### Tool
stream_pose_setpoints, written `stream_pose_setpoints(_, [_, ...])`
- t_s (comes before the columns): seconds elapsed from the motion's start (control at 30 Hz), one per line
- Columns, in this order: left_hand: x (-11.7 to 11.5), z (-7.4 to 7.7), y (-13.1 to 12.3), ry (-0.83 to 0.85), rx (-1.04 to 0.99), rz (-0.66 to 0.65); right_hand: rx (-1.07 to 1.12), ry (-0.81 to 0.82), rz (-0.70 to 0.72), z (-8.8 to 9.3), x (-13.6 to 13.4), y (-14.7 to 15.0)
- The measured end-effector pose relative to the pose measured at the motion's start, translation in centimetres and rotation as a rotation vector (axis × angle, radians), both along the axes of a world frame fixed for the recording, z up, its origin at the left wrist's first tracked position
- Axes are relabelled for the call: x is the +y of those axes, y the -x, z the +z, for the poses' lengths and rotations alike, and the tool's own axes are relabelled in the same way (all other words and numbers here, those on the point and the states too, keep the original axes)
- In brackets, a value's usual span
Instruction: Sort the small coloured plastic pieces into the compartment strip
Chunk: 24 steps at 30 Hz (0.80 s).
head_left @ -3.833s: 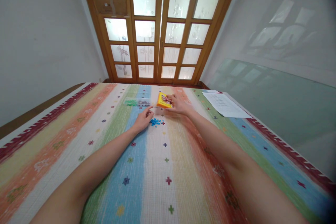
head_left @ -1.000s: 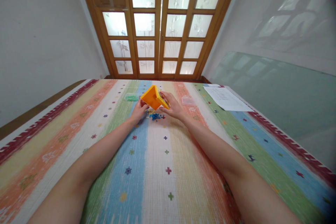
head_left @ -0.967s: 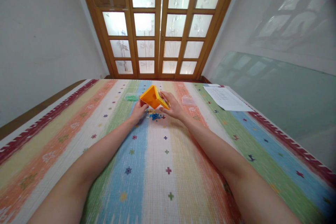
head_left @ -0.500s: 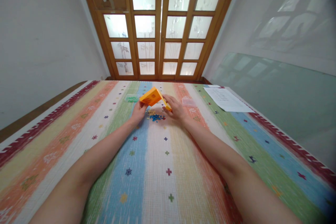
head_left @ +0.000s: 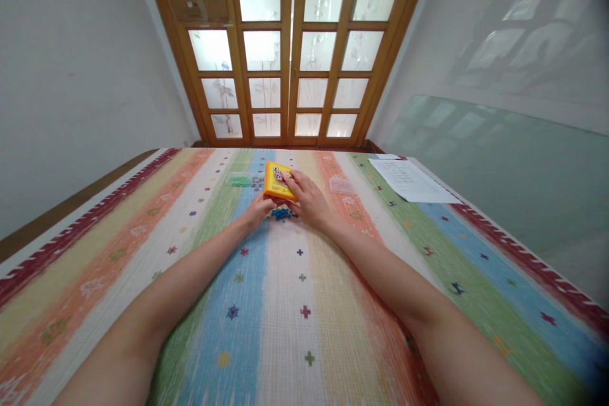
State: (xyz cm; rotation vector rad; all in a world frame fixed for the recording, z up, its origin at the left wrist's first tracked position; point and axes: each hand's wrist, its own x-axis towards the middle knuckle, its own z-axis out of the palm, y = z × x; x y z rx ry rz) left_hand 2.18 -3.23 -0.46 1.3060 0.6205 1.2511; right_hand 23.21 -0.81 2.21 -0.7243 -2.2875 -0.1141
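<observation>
A small yellow box with dark printing on its face is tilted above the middle of the table, between my two hands. My left hand is closed on its lower left edge. My right hand grips it from the right, with fingers lying across the printed face. Just below the box, a small heap of blue pieces rests on the cloth, partly covered by the hands. The inside of the box is hidden.
Left of the box lies a clear container with green contents. A pale pink translucent container is to the right. White paper sheets lie near the right edge of the striped tablecloth. Wood-framed glass doors stand beyond.
The open yellow-orange box and the separate yellow piece at my right hand have come together. The printed face now shows, and my right hand has moved left over it.
</observation>
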Motion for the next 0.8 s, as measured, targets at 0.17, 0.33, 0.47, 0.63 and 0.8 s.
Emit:
stream_pose_setpoints(0.17, [0.7,-0.1,0.7,-0.093,0.185,0.090,0.099,0.047,-0.116,-1.1,2.0,-0.7])
stream_pose_setpoints(0.33, [1.8,-0.8,2.0,-0.101,0.312,0.298,0.199,0.165,-0.389,-2.8,5.6,-4.1])
stream_pose_setpoints(0.47, [2.8,-1.5,3.4,-0.076,0.380,0.503,0.133,0.259,-0.519,-4.4,8.0,-7.0])
stream_pose_setpoints(0.63, [3.3,-2.3,4.0,-0.060,0.455,0.572,-0.044,0.307,-0.426,-5.5,8.8,-7.7])
stream_pose_setpoints(0.8, [3.3,-3.0,3.6,-0.083,0.528,0.604,-0.075,0.323,-0.443,-4.7,7.9,-6.2])
